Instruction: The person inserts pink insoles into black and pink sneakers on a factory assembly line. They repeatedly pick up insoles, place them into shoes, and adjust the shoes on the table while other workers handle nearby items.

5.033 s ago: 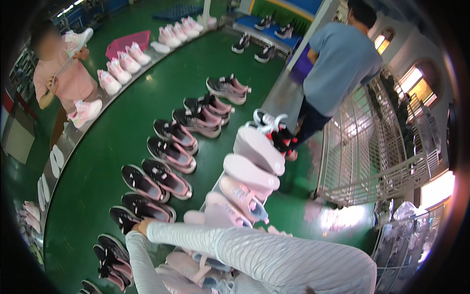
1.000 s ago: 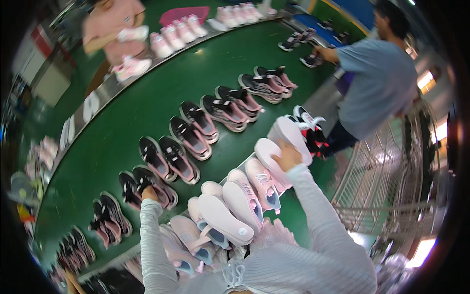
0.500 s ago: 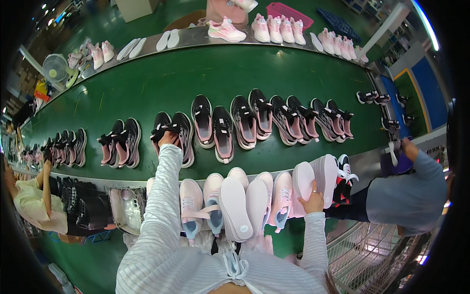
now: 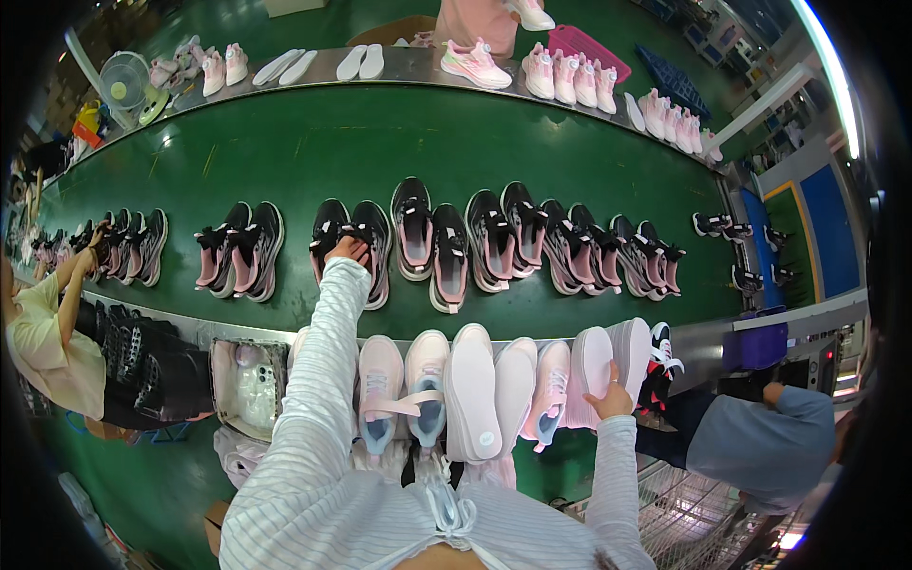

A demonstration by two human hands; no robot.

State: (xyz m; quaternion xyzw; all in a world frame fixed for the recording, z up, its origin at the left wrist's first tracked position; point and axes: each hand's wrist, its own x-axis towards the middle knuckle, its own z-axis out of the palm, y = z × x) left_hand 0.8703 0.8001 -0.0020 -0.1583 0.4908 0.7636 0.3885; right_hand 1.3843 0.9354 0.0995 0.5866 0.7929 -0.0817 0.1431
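On the green belt stands a pair of black sneakers with pink linings. My left hand (image 4: 350, 250) reaches to its right-hand shoe (image 4: 376, 258), fingers bent onto the tongue at the opening. The left-hand shoe (image 4: 329, 228) of the pair stands beside my fingers. Near the belt's front edge, my right hand (image 4: 611, 395) grips a stack of pale pink insoles (image 4: 591, 363), thumb on the front face. Left of that stack are a pink sneaker (image 4: 548, 388), more pale insoles (image 4: 471, 394) and pink sneakers with blue linings (image 4: 380, 385).
More black sneakers (image 4: 413, 228) line the green belt (image 4: 313, 142). Pink sneakers (image 4: 475, 65) and white insoles (image 4: 361, 62) rest on the far ledge. Co-workers stand at left (image 4: 59, 347) and right (image 4: 760, 442). A lined box (image 4: 249, 389) sits by my left arm.
My left hand has moved from the left-hand black sneaker to the right-hand one of the pair. My right hand stays on the insoles. The view has shifted slightly.
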